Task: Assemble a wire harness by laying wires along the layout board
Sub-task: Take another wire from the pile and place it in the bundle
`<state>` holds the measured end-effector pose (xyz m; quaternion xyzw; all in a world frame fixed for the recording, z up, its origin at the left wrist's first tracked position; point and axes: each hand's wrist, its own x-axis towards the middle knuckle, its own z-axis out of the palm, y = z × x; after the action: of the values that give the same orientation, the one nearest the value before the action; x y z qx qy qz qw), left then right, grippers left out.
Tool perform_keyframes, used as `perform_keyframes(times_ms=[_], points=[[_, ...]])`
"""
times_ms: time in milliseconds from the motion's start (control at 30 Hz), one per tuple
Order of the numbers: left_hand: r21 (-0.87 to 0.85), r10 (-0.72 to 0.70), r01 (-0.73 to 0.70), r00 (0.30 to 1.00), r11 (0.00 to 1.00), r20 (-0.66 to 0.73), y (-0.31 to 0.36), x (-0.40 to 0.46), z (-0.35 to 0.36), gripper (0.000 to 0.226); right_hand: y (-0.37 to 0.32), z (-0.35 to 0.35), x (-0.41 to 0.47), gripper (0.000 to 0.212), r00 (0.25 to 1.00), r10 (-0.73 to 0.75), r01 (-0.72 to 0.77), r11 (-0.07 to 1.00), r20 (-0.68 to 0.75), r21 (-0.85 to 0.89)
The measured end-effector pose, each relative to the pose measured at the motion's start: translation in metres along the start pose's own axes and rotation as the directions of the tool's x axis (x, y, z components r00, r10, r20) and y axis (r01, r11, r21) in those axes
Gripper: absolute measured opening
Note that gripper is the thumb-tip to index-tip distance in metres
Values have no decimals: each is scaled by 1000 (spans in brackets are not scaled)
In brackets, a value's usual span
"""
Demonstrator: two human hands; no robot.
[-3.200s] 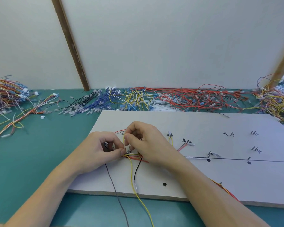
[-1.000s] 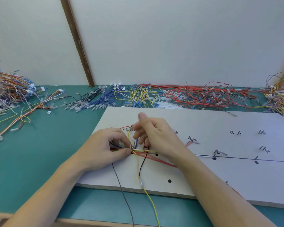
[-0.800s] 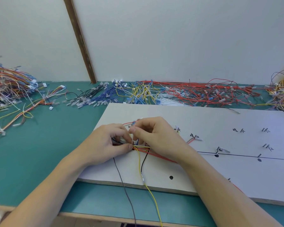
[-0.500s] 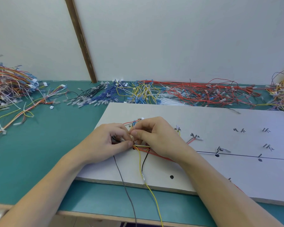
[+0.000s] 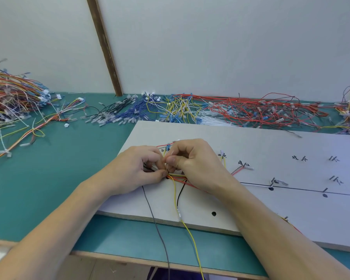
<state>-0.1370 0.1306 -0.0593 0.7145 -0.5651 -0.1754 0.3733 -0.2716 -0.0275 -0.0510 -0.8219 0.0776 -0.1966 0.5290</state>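
Two hands: both meet at the near-left end of the layout board, fingertips touching over one knot of wires.
Left hand (image 5: 135, 170): fingers curled, thumb and forefinger pinching the wire bundle (image 5: 178, 175) down where it bends.
Right hand (image 5: 194, 162): fingers curled in a fine pinch on a thin strand just above the bundle; whether that is a tie or a wire end is too small to tell.
Bundle: yellow, red and orange strands run from the pinch under the right hand toward the drawn black line (image 5: 301, 189) on the board.
Loose tails: a yellow wire (image 5: 188, 231), a black wire (image 5: 180, 194) and a grey wire (image 5: 156, 223) hang from the pinch toward the near edge; yellow and grey drop off the desk.
Layout board (image 5: 251, 142): pale sheet flat on the green desk (image 5: 59, 178), marked with handwritten labels, dots and short pegs or clips.
Stock: piles of red, yellow, blue and black wires (image 5: 240, 110) lie along the wall behind the board; a mixed heap (image 5: 10, 98) sits far left.
Step in hand: probably gathering or fastening the strands at the first branch point.
Doing it well: keep the left pinch firm so the strands stay parallel, work only with the right fingertips, and leave the hanging tails free so they do not get caught into the bundle.
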Motion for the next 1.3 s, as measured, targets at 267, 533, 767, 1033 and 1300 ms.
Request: perform_keyframes(times_ms=[267, 533, 767, 1033, 1300], points=[[21, 3, -3, 1000, 1000, -16, -2, 0, 0, 6, -2, 0, 0, 20, 1000, 20, -20, 1000, 9, 9], [229, 51, -36, 997, 973, -58, 12, -10, -4, 6, -6, -2, -2, 14, 999, 45, -45, 999, 13, 24], [416, 107, -25, 979, 909, -175, 39, -61, -1, 13, -23, -10, -1, 15, 998, 21, -14, 994, -67, 110], [489, -10, 188, 939, 852, -343, 57, -108, 31, 36, -60, -39, -9, 22, 987, 41, 6, 958, -158, 287], [22, -324, 370, 839, 929, -436, 64, -118, 31, 21, -71, -55, -28, 21, 994, 113, -112, 972, 7, 205]])
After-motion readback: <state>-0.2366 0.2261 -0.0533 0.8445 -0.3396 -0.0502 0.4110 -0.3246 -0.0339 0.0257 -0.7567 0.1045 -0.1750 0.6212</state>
